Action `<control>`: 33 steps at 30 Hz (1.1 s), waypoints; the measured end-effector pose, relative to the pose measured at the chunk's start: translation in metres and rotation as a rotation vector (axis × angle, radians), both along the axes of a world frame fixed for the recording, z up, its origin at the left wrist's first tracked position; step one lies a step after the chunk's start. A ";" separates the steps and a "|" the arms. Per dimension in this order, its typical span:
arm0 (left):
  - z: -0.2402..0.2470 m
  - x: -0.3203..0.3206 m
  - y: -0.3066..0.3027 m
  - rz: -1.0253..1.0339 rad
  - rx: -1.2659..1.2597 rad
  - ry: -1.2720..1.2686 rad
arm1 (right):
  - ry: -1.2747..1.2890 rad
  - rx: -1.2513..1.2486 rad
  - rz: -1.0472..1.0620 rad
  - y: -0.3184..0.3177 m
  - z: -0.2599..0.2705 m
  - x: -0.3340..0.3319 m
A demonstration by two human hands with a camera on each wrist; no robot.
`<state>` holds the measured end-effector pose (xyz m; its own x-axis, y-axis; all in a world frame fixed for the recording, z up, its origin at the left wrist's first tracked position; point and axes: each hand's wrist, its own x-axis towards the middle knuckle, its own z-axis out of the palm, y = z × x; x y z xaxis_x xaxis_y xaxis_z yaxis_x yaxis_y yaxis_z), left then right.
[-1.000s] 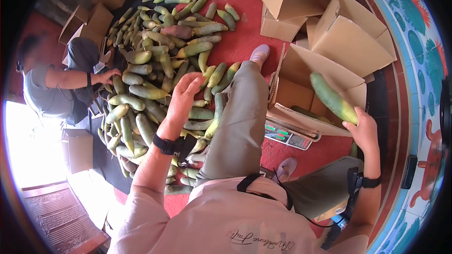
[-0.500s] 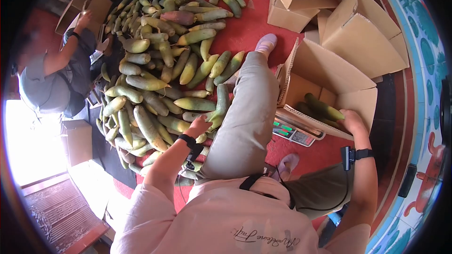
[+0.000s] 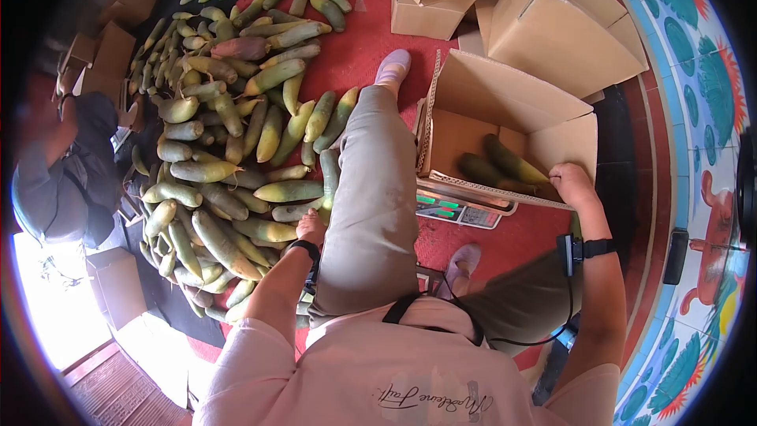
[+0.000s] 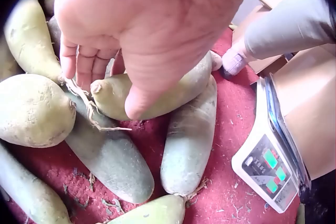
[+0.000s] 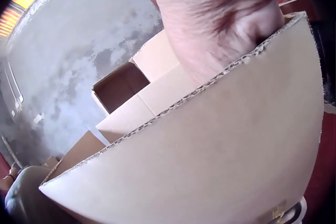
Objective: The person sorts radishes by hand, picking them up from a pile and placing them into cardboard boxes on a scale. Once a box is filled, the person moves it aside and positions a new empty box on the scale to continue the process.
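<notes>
A big pile of green radishes lies on the red mat. My left hand reaches down at its near edge, beside my outstretched leg. In the left wrist view my left hand curls thumb and fingers round the end of one green radish. My right hand is at the near right corner of an open cardboard box, next to the end of a radish lying inside. In the right wrist view the box flap hides the fingers of my right hand.
The box stands on a digital scale, also seen in the left wrist view as the scale. More cardboard boxes sit behind it. Another person crouches at the far left of the pile. A tiled wall runs along the right.
My right hand has lowered a radish from the air into the box. My left hand has dropped from above the pile to its near edge and closed on a radish.
</notes>
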<state>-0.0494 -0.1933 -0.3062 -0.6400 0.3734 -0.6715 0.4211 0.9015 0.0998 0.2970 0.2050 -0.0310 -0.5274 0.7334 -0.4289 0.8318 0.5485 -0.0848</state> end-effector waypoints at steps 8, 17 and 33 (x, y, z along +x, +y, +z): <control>-0.018 -0.010 -0.020 -0.182 0.065 -0.068 | 0.232 -0.144 -0.239 0.007 -0.006 -0.012; 0.066 -0.023 -0.011 0.334 0.293 -0.320 | 0.710 -0.283 -0.276 -0.002 0.008 -0.064; 0.177 -0.036 -0.039 0.803 0.722 -0.720 | 0.108 0.080 -0.089 0.020 -0.006 -0.015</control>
